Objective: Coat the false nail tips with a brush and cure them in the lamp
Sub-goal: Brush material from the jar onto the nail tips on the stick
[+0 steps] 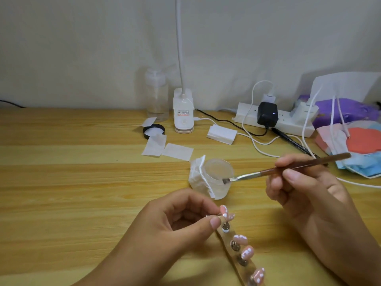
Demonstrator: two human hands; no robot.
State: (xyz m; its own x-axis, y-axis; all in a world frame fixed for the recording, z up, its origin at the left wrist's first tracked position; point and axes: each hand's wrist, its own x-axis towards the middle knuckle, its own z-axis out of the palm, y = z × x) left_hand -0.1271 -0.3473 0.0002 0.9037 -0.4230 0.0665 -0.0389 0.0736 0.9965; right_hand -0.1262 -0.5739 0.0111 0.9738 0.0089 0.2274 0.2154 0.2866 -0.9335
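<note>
Right hand [305,188]: fingers [299,175] clamped on the brown handle of the brush [288,167], thumb below, forefinger on top, pen-style. The bristles sit at the near rim of the open clear jar [218,174].

Step in hand, by my reading: loading the brush. To do it well, take little gel and wipe the bristles flat on the rim so no drop hangs. Then carry it straight to the held tip and stroke from base to free edge, staying off the white dots' edges and the stud beneath.

Left hand [175,223]: thumb and forefinger pinched together on a small stud that carries one pink nail tip [224,210]. The other fingers are curled loosely under. It is held just above the top end of the clear holder strip [233,259]. Whether the stud touches the strip I cannot tell.

Three more pink tips [240,239] with white dots stand on studs along the strip, which runs toward the lower edge of view.

The jar is wrapped on its left side in white tissue [198,178] and stands on the wooden table [61,172], just beyond both hands.

Further back: square wipes [167,148], a black lid [154,131], a pump bottle [156,96], a white clip lamp [183,112] on a bendy neck, and a power strip [274,118] with cables. Whether that lamp is the curing one is unclear. No tip is in any lamp yet.
</note>
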